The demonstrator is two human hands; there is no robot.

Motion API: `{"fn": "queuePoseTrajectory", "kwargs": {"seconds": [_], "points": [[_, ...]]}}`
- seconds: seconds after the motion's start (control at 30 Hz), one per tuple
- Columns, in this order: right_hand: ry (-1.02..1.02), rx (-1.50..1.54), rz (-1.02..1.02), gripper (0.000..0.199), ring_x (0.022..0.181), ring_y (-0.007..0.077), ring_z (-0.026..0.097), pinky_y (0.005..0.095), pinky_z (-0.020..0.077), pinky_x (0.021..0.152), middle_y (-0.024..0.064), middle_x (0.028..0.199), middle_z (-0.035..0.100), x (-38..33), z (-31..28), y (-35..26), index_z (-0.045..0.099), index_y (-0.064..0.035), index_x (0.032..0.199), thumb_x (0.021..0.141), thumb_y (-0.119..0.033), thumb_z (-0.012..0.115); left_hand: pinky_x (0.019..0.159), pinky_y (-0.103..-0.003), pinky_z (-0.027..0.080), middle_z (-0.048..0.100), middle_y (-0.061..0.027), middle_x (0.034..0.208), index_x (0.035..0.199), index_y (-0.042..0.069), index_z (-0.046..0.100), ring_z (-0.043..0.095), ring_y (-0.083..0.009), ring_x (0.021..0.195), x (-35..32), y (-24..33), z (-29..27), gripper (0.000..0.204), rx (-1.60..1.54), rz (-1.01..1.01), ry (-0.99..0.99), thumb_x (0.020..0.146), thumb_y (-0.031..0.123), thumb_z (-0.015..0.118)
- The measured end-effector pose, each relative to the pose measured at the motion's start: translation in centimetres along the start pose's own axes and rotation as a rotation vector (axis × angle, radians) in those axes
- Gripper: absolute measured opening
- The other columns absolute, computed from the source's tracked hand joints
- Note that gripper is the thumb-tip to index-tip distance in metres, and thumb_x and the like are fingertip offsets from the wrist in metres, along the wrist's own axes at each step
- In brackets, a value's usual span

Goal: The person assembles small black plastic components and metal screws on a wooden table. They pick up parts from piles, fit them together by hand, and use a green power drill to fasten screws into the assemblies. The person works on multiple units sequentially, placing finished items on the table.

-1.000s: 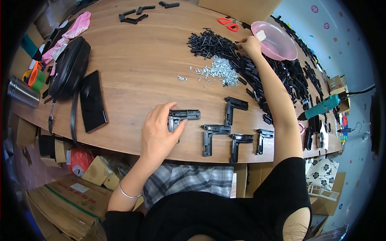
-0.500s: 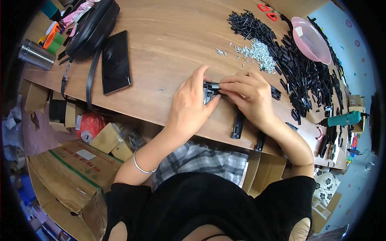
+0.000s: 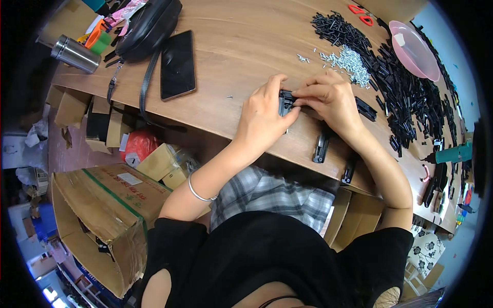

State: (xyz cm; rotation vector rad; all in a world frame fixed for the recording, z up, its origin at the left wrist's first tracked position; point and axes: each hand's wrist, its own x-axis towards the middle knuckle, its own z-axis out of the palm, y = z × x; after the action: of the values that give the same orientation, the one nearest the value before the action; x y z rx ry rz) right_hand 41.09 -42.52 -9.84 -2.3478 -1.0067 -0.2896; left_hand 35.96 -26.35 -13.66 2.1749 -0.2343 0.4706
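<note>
Over the front part of the wooden table, my left hand (image 3: 261, 115) holds a small black plastic part (image 3: 286, 104) with grey metal-looking areas between its thumb and fingers. My right hand (image 3: 331, 100) pinches at the right side of this same part, thumb below and fingertips above. Whether a smaller piece sits in those fingertips is hidden. To the right of my right hand lies a similar black housing (image 3: 366, 109). Two more lie nearer the front edge, one black housing (image 3: 321, 147) below my right wrist and another black piece (image 3: 348, 173) beside my forearm.
Beyond my hands are silver screws (image 3: 354, 64), short black pieces (image 3: 339, 31) and a large heap of black parts (image 3: 411, 102). A pink basin (image 3: 413, 54), a green electric screwdriver (image 3: 452, 154), a phone (image 3: 178, 64), a black bag (image 3: 149, 31) and a steel flask (image 3: 77, 54) surround them.
The whole view has shifted, so the table and hands appear farther right and slightly higher. Both hands stay at the black plastic part, with the right fingertips slightly changed in position.
</note>
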Motion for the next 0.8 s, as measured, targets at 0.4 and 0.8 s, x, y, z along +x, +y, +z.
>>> {"fn": "queuePoseTrajectory", "kwargs": {"seconds": [0.4, 0.8], "points": [[0.980, -0.935, 0.202, 0.058, 0.104, 0.0265, 0.052, 0.0342, 0.0403, 0.088, 0.0152, 0.114, 0.056, -11.7, -14.7, 6.7, 0.053, 0.0070, 0.111, 0.069, -0.021, 0.080, 0.085, -0.040, 0.042, 0.058, -0.0147, 0.098, 0.104, 0.001, 0.059, 0.052, -0.0332, 0.098, 5.8, -1.5, -0.7, 0.046, 0.135, 0.152, -0.008, 0.075, 0.036, 0.069], [1.021, 0.003, 0.521, 0.051, 0.073, 0.0151, 0.057, 0.0276, 0.0469, 0.068, 0.0080, 0.088, 0.056, -18.1, -19.8, 12.3, 0.035, -0.0017, 0.121, 0.081, -0.007, 0.066, 0.075, -0.034, 0.046, 0.065, -0.0070, 0.082, 0.085, 0.008, 0.066, 0.058, -0.0205, 0.077, 10.6, -1.1, 4.1, 0.016, 0.256, 0.165, -0.084, 0.074, 0.018, 0.072]]}}
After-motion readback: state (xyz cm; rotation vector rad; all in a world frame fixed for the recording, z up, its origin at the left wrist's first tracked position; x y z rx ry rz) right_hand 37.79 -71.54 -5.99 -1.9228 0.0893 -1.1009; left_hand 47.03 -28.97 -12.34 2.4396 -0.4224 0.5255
